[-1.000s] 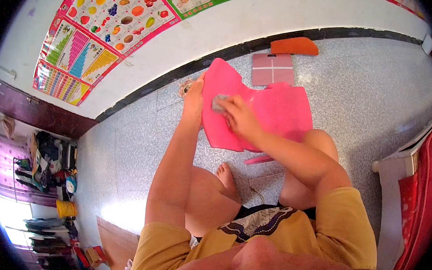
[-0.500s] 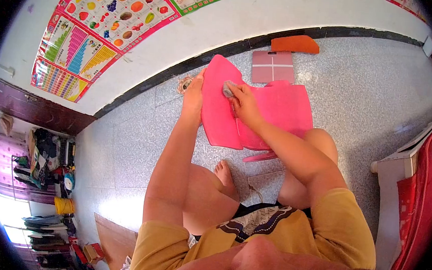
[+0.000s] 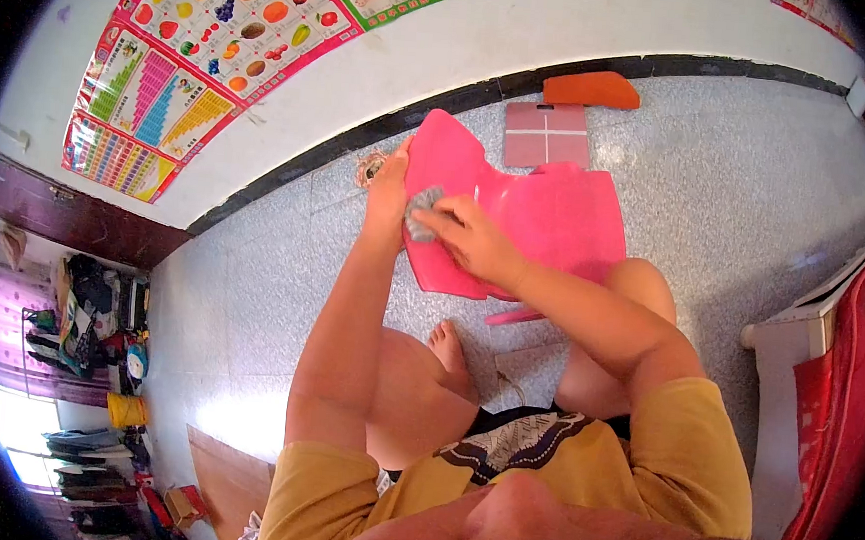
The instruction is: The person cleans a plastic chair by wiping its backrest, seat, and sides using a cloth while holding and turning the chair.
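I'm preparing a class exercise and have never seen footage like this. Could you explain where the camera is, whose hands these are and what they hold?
There is no machine here, only one person working bare-handed. The view comes from a single camera worn on the head, looking forward and down. The left hand grips the edge of a pink plastic chair. The right hand holds a crumpled grey pad against it; its material is hard to tell. Beyond, on the speckled floor, lie a pinkish square panel with white lines and an orange piece. A fruit poster is on the wall.
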The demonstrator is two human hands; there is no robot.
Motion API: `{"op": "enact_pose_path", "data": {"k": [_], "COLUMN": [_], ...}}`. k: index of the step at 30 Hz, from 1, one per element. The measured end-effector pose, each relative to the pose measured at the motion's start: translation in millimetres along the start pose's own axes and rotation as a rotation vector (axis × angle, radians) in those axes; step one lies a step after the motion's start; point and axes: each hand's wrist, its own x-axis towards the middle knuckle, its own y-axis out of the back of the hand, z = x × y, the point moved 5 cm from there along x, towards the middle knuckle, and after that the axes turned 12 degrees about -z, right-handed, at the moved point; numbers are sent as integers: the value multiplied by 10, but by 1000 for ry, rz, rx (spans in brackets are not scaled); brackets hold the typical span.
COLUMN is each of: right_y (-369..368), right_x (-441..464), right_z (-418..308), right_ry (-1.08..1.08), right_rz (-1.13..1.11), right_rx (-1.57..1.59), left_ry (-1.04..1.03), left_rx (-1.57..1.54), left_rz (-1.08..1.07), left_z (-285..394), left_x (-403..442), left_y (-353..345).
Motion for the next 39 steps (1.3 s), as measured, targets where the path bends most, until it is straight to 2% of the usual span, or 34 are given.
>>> {"op": "enact_pose_path", "data": {"k": [6, 9, 12, 15, 18, 21, 24, 26, 28, 30, 33, 36, 39], "right_y": [-57, -43, 6, -96, -27, 0, -48, -82, -141, -106, -133, -120, -19], "right_x": [-115, -221, -189, -98, -22, -13, 7, -5, -71, -161, -269, -148, 20], "right_z": [879, 1098, 971, 589, 123, 55, 297, 624, 920, 1081, 1213, 839, 227], "right_ry": [-330, -601, -567, -242, -21, 71, -106, -430, -542, -439, -595, -208, -60], "right_rz": [261, 199, 125, 128, -47, -29, 19, 108, 176, 224, 198, 128, -41], "right_rx": [53, 97, 5, -69, -103, -100, -84, 339, 379, 31, 15, -252, -215], "left_ry": [-12, -12, 32, -8, -21, -4, -7, -9, -10, -9, -4, -32, -19], "left_rx": [-123, -178, -44, -149, -36, -88, -150, -169, -175, -167, -143, -93, -110], "left_rz": [-2, -19, 61, 23, 7, -2, -2, -9, -7, 3, 2, 15, 7], "left_z": [-50, -60, -64, -107, -4, -55, -37, 15, -1, -52, -32, -62, -5], "left_x": [31, 33, 28, 48, -14, 33, 14, -9, -1, 37, 24, 40, -5], "left_y": [-3, 5, 46, 54, 2, 35, -22, -81, -60, 2, -26, 19, -28]}}
